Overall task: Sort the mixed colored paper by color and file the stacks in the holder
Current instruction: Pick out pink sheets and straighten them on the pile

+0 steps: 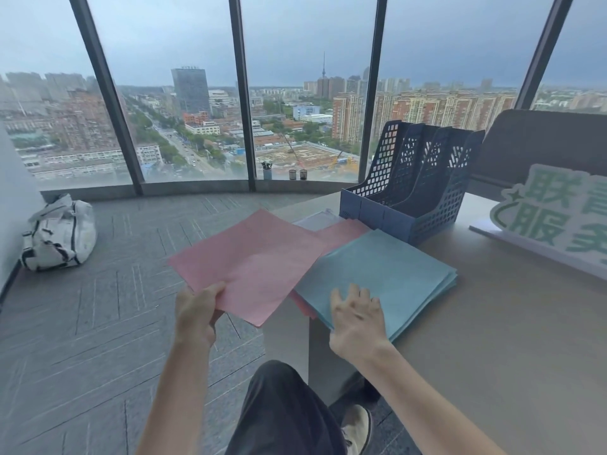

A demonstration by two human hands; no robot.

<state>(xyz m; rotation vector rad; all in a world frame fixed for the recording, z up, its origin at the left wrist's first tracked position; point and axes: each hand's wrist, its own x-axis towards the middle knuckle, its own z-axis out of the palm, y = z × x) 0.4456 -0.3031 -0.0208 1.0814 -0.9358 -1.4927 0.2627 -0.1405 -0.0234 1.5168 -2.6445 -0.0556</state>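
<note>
My left hand [197,313] pinches the near corner of a pink sheet [253,261] and holds it in the air, out past the table's left edge. My right hand [358,320] lies with fingers spread on the near corner of a stack of light blue paper [387,270] on the table. Pink paper [345,233] shows from under the blue stack at its far side and near-left edge. The dark blue mesh file holder [417,182] with three slots stands behind the stack; its slots look empty.
A white and green sign [555,215] stands on the table [492,323] at the right. A clear plastic sheet [315,220] lies by the holder's left. A white bag [59,234] sits on the floor at left. Small cups [297,174] stand on the window sill.
</note>
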